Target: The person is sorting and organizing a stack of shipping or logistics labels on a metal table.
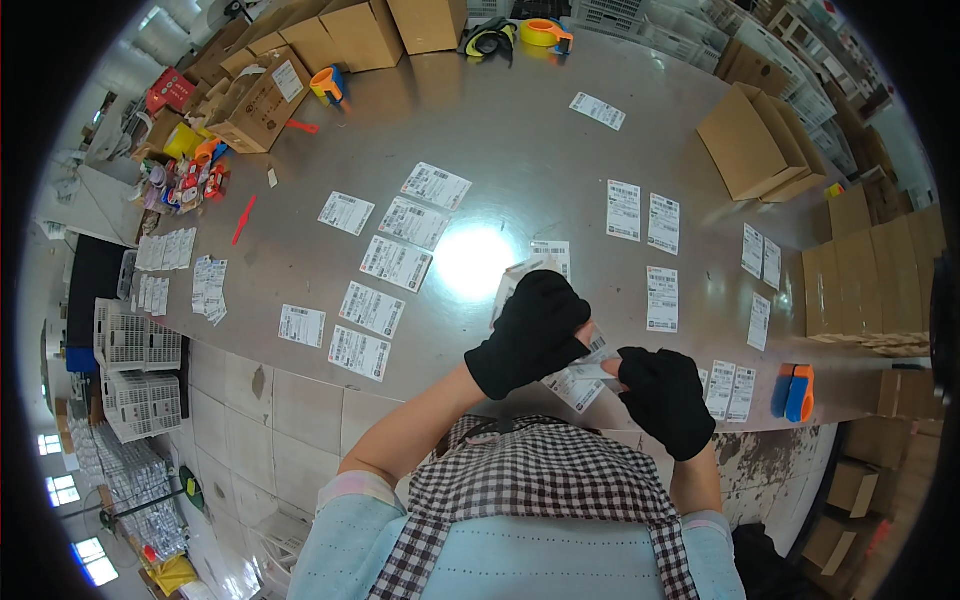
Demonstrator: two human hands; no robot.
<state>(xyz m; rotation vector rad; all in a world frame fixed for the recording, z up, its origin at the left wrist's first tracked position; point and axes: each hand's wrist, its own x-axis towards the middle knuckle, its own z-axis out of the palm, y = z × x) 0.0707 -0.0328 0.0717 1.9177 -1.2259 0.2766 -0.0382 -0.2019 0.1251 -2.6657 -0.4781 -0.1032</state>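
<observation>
Both my hands wear black gloves with bare fingertips and meet over the table's near edge. Between them is a white printed label, its lower end hanging toward my apron. My left hand is closed, with thumb and fingers pinching the label's upper part. My right hand pinches the label's right side. Beyond my left hand, a white label lies partly covered. Several labels lie in a slanted column to the left. More labels are spread on the right, two of them beside my right hand.
The grey table carries an orange-and-blue tape dispenser near right and another far left. A red slim tool lies on the left. Open cardboard boxes stand at right, with stacked cartons beyond. White crates stand left.
</observation>
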